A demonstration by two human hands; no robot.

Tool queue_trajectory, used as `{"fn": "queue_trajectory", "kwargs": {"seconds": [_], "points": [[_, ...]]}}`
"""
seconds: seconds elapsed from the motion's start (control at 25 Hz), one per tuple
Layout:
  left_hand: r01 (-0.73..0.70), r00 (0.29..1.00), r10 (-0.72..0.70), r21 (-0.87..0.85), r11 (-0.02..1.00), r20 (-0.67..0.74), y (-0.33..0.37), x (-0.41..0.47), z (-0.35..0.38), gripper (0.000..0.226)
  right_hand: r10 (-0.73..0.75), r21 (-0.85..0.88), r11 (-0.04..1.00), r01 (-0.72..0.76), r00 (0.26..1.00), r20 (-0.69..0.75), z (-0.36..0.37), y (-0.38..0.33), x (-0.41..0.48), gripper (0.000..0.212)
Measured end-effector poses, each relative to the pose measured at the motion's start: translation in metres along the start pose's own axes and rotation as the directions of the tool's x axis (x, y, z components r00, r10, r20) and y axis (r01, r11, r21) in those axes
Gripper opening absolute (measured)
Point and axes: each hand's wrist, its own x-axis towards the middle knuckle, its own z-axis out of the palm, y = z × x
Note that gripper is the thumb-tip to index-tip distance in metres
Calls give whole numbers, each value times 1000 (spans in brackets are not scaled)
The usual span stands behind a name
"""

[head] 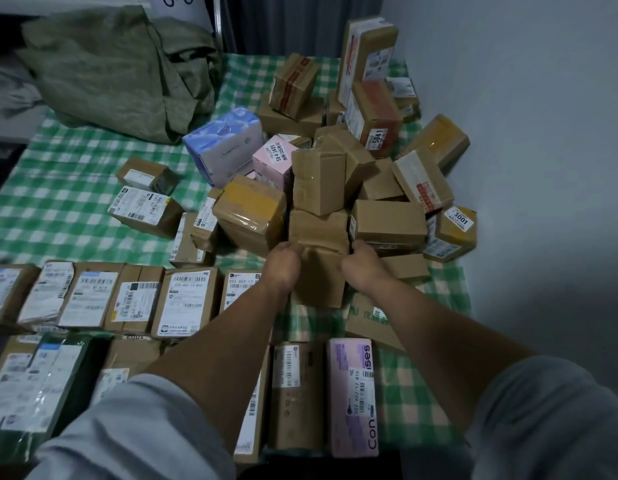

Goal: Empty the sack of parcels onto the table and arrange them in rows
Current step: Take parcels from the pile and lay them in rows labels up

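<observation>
1. The left hand [282, 261] and the right hand [364, 259] each press one side of a plain brown box [318, 271]. The grip is closed on that box, with the fingers curled over its far top edge.
2. This box sits at the near foot of the pile of parcels [335, 174]. A crushed box [318, 228] rests right behind it and may lean on it, and a taller box [319, 180] stands on top of that one.
3. If the held box is pulled out fast, I think those two could tip and fall toward the person. The yellow-taped box [250, 211] on the left could slide down too.
4. The pile leans close to the wall [525, 133] at the far right corner of the table [58, 188]. A box with the number 3001 [454, 230] sits near the right edge and could be knocked off.
5. Two neat rows of parcels [127, 299] lie along the near edge. A falling box could mess them up.
6. The green sack [120, 71] lies flat at the far left corner. It looks empty.
7. The most open room is the checked cloth in the left middle of the table. There is also a small gap on the near right.
</observation>
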Motion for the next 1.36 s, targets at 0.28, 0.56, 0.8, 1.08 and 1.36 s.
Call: {"fn": "queue_trajectory", "kwargs": {"seconds": [0.28, 0.56, 0.8, 1.08, 1.36], "points": [[16, 999, -10, -134, 991, 50, -1, -31, -9, 59, 78, 299, 952, -63, 996, -37, 4, -4, -25, 78], [45, 993, -18, -238, 970, 116, -7, -73, -30, 44, 124, 578, 811, -91, 992, -17, 13, 7, -59, 61], [75, 972, -14, -252, 965, 236, -19, -98, -47, 21, -31, 525, 851, 11, 999, 28, 29, 26, -86, 23], [71, 965, 9, -297, 952, 261, -32, -92, -56, 30, -48, 535, 844, 50, 999, -18, 34, 28, -89, 41], [93, 960, 21, -388, 917, 279, -29, -78, -48, 41, -16, 642, 758, -119, 979, 201, 37, 35, -76, 59]]}}
